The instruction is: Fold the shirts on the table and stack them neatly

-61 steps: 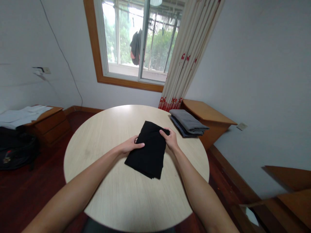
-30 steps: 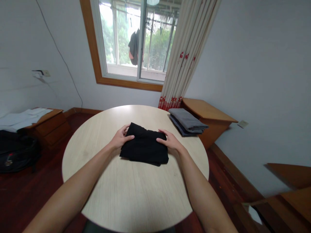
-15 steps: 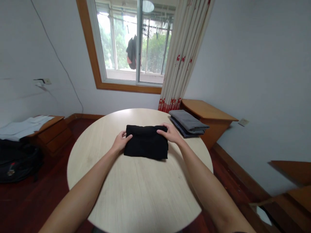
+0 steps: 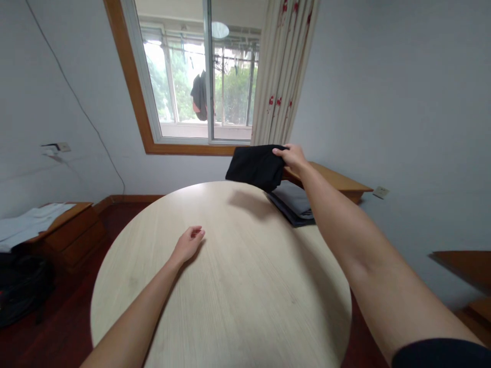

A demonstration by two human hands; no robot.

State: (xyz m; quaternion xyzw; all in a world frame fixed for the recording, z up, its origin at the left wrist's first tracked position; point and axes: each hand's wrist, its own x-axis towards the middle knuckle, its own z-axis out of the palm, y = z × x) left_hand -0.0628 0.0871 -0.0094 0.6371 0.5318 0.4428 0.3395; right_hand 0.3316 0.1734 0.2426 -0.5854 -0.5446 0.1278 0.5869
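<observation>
My right hand grips a folded black cloth by its right edge, thumb on the near side. The cloth hangs in the air above the table's far edge, its shadow falling on the top. Just below and to the right lies a stack of folded grey and dark garments, partly hidden by the cloth and my right forearm. On the round pale wooden table rests my left hand. It holds nothing, its fingers loosely curled with a gap to the thumb.
A wooden desk stands behind the table at the right, near a patterned curtain and a window. At the left is a low wooden cabinet with pale sheets on top, and a black bag beside it.
My right hand has lifted the black cloth off the table and carried it away from me and right, toward the stack. My left hand has let go of it and stays on the table.
</observation>
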